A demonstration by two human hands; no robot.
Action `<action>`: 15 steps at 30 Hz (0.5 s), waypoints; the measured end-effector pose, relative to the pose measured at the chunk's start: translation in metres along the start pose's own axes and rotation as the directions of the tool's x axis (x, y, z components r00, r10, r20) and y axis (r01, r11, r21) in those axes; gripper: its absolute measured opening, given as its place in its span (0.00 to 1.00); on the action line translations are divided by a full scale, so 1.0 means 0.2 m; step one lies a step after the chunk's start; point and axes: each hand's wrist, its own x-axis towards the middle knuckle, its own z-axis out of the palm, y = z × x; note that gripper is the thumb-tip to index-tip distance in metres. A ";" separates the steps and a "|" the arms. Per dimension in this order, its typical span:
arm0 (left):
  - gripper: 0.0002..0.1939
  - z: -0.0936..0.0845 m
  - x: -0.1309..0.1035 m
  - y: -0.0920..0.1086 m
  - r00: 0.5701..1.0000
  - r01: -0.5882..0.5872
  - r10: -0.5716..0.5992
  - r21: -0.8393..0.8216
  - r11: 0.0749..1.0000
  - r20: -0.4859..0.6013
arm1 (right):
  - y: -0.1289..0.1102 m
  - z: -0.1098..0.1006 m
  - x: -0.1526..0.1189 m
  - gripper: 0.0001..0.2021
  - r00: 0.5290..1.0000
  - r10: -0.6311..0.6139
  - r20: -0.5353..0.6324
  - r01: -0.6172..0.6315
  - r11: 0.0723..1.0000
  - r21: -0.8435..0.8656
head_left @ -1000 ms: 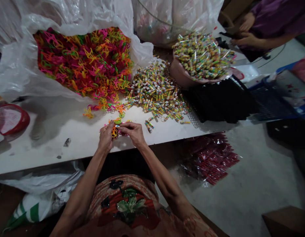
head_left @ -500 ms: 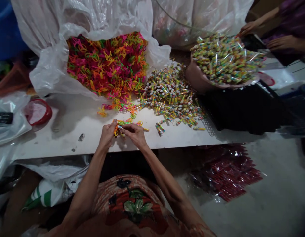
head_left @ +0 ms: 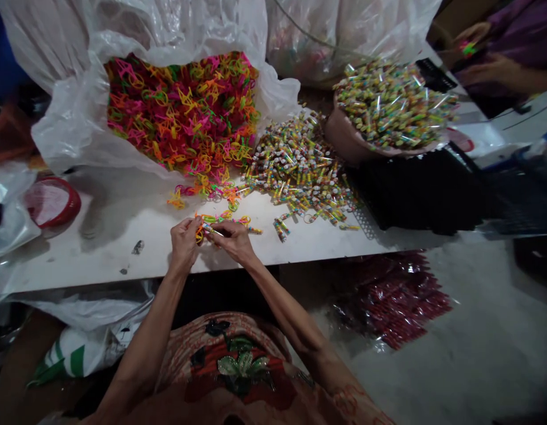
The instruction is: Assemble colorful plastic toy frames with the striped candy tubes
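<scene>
My left hand is closed on an orange-yellow plastic piece above the front edge of the white table. Close beside it, my right hand pinches a small candy tube, whose end meets the plastic piece. Some bright plastic pieces lie just beyond my fingers. Behind them a large heap of pink, orange, yellow and green plastic pieces fills an open white bag. To its right is a loose pile of candy tubes.
A pink tub heaped with tubes stands at the right, beside black trays. A red round container is at the left. Red packets lie on the floor. Another person's hands show at the top right.
The whole view has shifted slightly. My hands stay together with the tube and plastic piece between them. The other person's hands have moved off the tub's edge and now hold a small bright piece.
</scene>
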 end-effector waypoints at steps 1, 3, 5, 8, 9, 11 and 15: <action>0.17 -0.01 0.01 0.00 1.000 0.002 -0.002 0.023 1.000 -0.001 | 0.00 0.02 0.00 0.06 1.000 -0.020 0.010 0.020 0.997 -0.069; 0.18 -0.05 0.04 0.00 1.000 -0.016 0.016 0.105 0.994 -0.005 | -0.01 0.03 -0.01 0.07 0.998 -0.054 0.041 0.062 0.969 -0.238; 0.19 -0.11 0.07 0.01 0.999 -0.053 0.053 0.247 0.968 0.004 | -0.02 -0.01 -0.01 0.10 0.997 -0.063 0.049 0.077 0.913 -0.401; 0.20 -0.21 0.12 0.04 0.994 -0.105 0.096 0.548 0.830 0.044 | -0.04 -0.22 -0.05 0.13 0.996 0.006 -0.087 -0.055 0.815 -0.577; 0.21 -0.24 0.14 0.05 0.992 -0.119 0.112 0.654 0.747 0.052 | -0.05 -0.32 -0.07 0.12 0.986 0.053 -0.157 -0.140 0.771 -0.621; 0.20 -0.29 0.16 0.08 0.981 -0.148 0.184 0.824 0.547 0.054 | -0.07 -0.51 -0.12 0.10 0.946 0.176 -0.273 -0.321 0.635 -0.703; 0.18 -0.26 0.24 0.16 0.941 -0.128 0.336 0.952 0.277 0.028 | -0.08 -0.72 -0.16 0.11 0.848 0.413 -0.332 -0.465 0.278 -0.841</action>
